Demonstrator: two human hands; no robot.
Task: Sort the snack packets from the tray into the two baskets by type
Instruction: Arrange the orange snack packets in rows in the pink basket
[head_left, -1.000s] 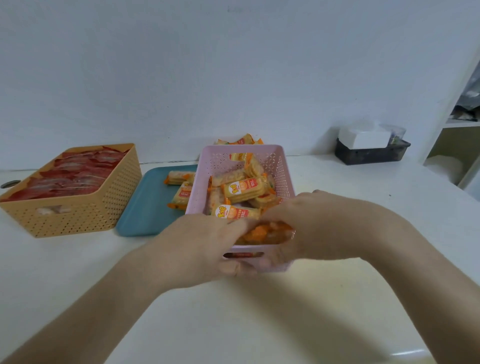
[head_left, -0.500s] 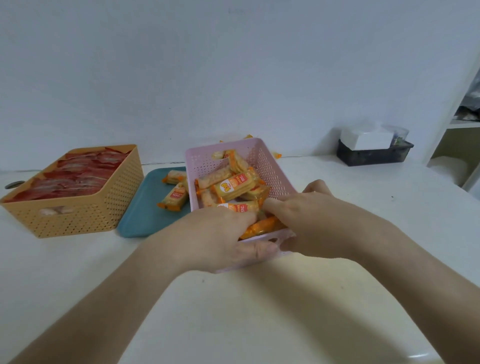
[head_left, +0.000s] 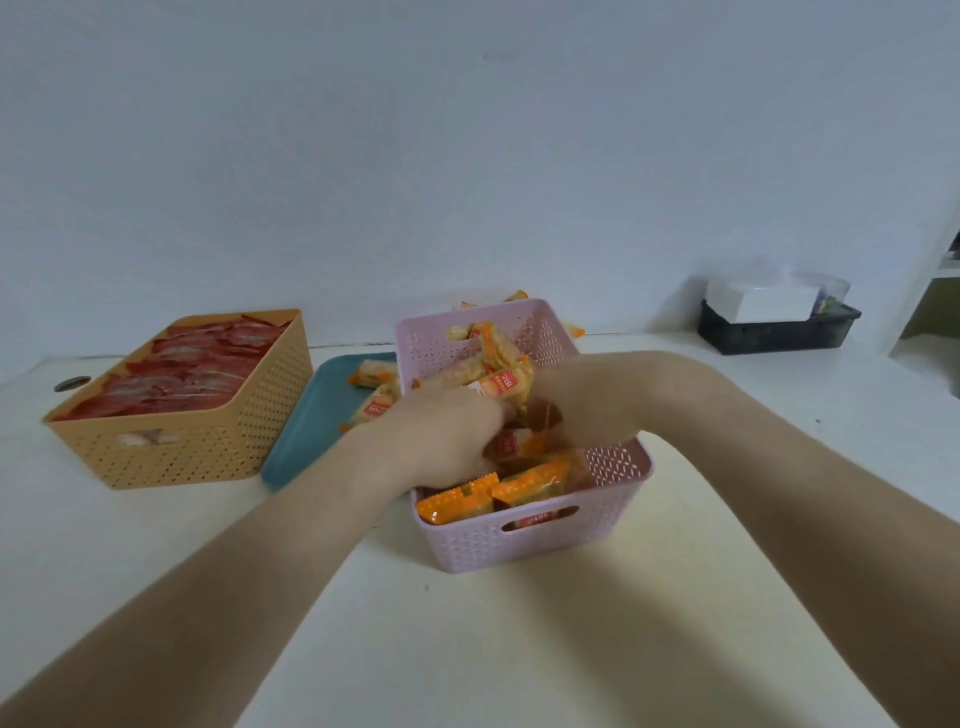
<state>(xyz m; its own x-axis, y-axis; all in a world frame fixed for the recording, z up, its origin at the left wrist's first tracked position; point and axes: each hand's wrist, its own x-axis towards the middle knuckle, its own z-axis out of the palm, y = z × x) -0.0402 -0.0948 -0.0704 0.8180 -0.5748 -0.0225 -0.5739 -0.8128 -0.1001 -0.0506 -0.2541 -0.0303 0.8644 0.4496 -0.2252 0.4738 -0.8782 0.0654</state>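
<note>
While both hands are reaching into the pink basket (head_left: 524, 540) on the white worktop (head_left: 467, 649), the left hand (head_left: 447, 441) and right hand (head_left: 587, 410) are lying curled among crinkly orange-and-yellow snack packets (head_left: 530, 486); whether either is pinching one I cannot tell. Glossy red packets (head_left: 171, 374) are filling the tan basket (head_left: 176, 452), and two orange packets (head_left: 374, 384) are lying on the teal tray (head_left: 306, 441).

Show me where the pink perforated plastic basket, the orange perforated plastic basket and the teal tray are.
pink perforated plastic basket (head_left: 524, 551), head view, near front wall.
orange perforated plastic basket (head_left: 176, 452), head view, front wall.
teal tray (head_left: 306, 441), head view, bare surface near its front-left part.
</note>
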